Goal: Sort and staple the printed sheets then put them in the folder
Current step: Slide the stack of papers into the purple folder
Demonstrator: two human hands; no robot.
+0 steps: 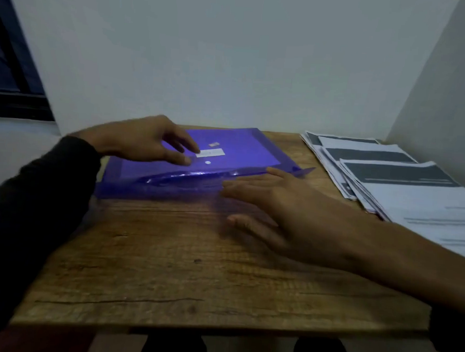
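A: From the head view, where is your folder point(222, 148)?

B: The folder lies flat at the far middle of the table point(192, 276), its flap edge towards you and lifted a little along the near side.

A: And your left hand point(143, 140)?

B: It is over the folder's left half, fingers loosely bent and pointing down at the top face by the white label point(210, 152). It has nothing in its grasp; whether the tips touch is blurred.

A: Your right hand point(286, 214)?

B: Spread flat, fingers straight, at the folder's near right edge. The fingertips reach the flap; the palm is over bare wood. It holds nothing.

A: The sheets point(394, 183)?

B: Fanned in a pile at the right of the table, apart from both hands.
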